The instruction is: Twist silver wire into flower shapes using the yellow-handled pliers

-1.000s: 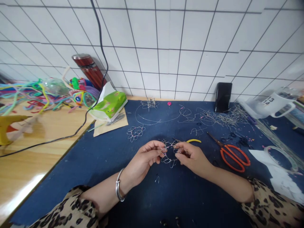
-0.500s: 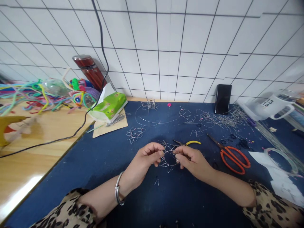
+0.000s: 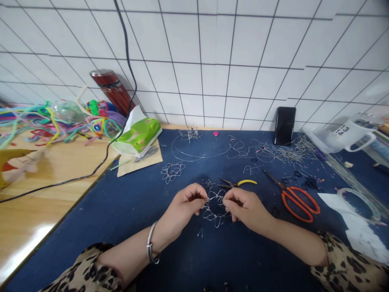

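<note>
Between my hands is a ring of thin silvery wire bent into petal-like loops, the wire flower ring (image 3: 216, 221). My left hand (image 3: 187, 205) pinches its left edge between thumb and fingers. On the opposite edge, my right hand (image 3: 243, 205) is closed in a pinch too. Just beyond the right hand lie pliers (image 3: 246, 182) with a yellow handle, partly hidden by the fingers. A small tangle of wire bits (image 3: 208, 184) rests behind the ring. In front of it is a short bent wire (image 3: 199, 232). A similar looped wire flower (image 3: 172, 172) lies farther left.
Orange-handled scissors (image 3: 299, 202) lie to the right. A wire pile (image 3: 291, 152), a phone (image 3: 285, 125) and a white mug (image 3: 354, 136) stand farther back. On the left are a green tissue pack (image 3: 141, 136), a black cable (image 3: 106, 156) and a red-brown flask (image 3: 114, 91).
The wire ring has tipped and shifted slightly downward, so its loops show more openly. Both hands keep their pinch, the right moving a little left, uncovering more of the pliers.
</note>
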`<state>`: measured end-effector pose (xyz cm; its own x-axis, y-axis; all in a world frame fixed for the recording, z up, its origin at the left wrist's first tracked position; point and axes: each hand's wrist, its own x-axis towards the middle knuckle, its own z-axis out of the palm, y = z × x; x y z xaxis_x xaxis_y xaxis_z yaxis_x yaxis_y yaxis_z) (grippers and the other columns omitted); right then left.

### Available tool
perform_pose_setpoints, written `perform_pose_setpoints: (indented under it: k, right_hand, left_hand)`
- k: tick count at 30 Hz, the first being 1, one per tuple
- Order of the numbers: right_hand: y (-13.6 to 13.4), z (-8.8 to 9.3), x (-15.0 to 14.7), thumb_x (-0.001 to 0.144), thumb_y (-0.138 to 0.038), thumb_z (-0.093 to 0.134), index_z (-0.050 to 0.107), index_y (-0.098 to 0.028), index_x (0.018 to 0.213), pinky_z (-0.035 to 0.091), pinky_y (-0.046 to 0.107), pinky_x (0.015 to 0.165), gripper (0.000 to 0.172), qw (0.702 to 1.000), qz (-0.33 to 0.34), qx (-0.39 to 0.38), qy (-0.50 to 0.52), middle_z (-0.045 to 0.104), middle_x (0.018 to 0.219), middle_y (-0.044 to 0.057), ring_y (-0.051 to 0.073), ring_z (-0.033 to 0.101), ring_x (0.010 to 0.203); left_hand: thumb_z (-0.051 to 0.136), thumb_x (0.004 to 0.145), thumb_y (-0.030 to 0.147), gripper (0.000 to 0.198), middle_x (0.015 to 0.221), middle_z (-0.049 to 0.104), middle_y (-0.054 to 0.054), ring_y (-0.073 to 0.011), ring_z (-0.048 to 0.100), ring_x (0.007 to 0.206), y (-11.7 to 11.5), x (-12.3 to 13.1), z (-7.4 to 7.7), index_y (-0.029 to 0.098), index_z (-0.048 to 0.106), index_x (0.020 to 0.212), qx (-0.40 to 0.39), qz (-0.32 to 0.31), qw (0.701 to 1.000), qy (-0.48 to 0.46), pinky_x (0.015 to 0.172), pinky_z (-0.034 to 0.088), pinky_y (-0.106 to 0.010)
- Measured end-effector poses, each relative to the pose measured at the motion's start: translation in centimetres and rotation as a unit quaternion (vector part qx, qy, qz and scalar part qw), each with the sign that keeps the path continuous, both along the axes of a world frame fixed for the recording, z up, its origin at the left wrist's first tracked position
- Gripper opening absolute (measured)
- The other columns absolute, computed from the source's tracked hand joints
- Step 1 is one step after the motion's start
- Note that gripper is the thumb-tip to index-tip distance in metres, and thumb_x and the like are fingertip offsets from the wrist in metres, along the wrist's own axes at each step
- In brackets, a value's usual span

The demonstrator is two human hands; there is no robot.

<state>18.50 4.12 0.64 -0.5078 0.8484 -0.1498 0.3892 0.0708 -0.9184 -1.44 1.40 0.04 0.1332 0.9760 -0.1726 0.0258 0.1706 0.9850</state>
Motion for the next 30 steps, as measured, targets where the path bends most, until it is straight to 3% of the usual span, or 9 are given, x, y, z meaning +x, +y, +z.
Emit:
perform_pose_setpoints:
  k: [3,7,9,14,21,23,30]
  right_hand:
    - [-0.1,-0.1,0.0,0.083,-0.027,0.047,0.052,-0.019,0.076,0.042,0.019,0.048,0.011,1.000,0.022,-0.013,-0.013,0.051,0.056,-0.006,0.007,0.052,0.047]
    - [-0.2,-0.1,0.1,0.081,-0.024,0.049,0.054,-0.020,0.075,0.038,0.018,0.049,0.009,0.995,0.072,0.007,-0.068,0.052,0.059,-0.006,0.007,0.049,0.050]
    - [-0.2,-0.1,0.2,0.080,-0.024,0.050,0.055,-0.020,0.074,0.036,0.018,0.050,0.008,0.991,0.086,0.029,-0.101,0.052,0.058,-0.006,0.007,0.048,0.051]
    - [-0.2,-0.2,0.1,0.080,-0.024,0.050,0.057,-0.021,0.076,0.036,0.019,0.052,0.008,0.985,0.090,0.064,-0.132,0.056,0.061,-0.005,0.007,0.050,0.055]
    - [-0.1,-0.6,0.0,0.078,-0.024,0.052,0.058,-0.022,0.083,0.036,0.020,0.054,0.008,0.987,0.074,0.069,-0.127,0.059,0.063,-0.005,0.008,0.052,0.055]
    - [0.0,-0.7,0.0,0.079,-0.024,0.052,0.058,-0.022,0.086,0.036,0.021,0.054,0.009,0.988,0.066,0.067,-0.119,0.059,0.063,-0.005,0.008,0.052,0.055]
    - [-0.1,-1.0,0.1,0.078,-0.023,0.053,0.058,-0.022,0.086,0.037,0.022,0.056,0.010,0.990,0.052,0.077,-0.104,0.058,0.063,-0.004,0.009,0.052,0.056]
  left_hand:
    - [0.048,0.073,0.009,0.011,0.069,0.052,0.002,-0.0091,0.045,0.059,0.3,-0.5,0.4,0.016,0.055,0.078,-0.009,-0.032,0.999,0.038,0.051,0.037,-0.019]
    - [0.048,0.073,0.010,0.011,0.068,0.056,0.002,-0.0101,0.050,0.061,1.0,-1.6,1.7,0.016,0.057,0.074,-0.027,-0.169,0.977,0.130,0.054,0.038,-0.020]
    - [0.046,0.077,0.014,0.012,0.069,0.058,0.001,-0.0106,0.052,0.063,1.4,-2.1,2.2,0.016,0.057,0.073,-0.019,-0.187,0.969,0.162,0.057,0.039,-0.021]
    - [0.050,0.079,0.022,0.009,0.066,0.055,0.003,-0.0115,0.049,0.061,2.0,-2.3,1.3,0.018,0.057,0.074,0.102,-0.090,0.939,0.317,0.058,0.038,-0.023]
    - [0.054,0.079,0.016,0.006,0.075,0.056,0.000,-0.0137,0.052,0.069,3.2,-2.2,-0.9,0.019,0.059,0.078,0.245,-0.025,0.885,0.395,0.065,0.041,-0.025]
    - [0.054,0.079,0.016,0.006,0.077,0.056,-0.001,-0.0147,0.053,0.072,3.7,-2.3,-1.2,0.020,0.060,0.080,0.259,-0.007,0.875,0.409,0.068,0.042,-0.026]
    - [0.052,0.082,0.019,0.010,0.090,0.057,-0.003,-0.0166,0.055,0.082,4.7,-2.1,-1.9,0.022,0.062,0.083,0.246,-0.035,0.864,0.439,0.075,0.044,-0.028]
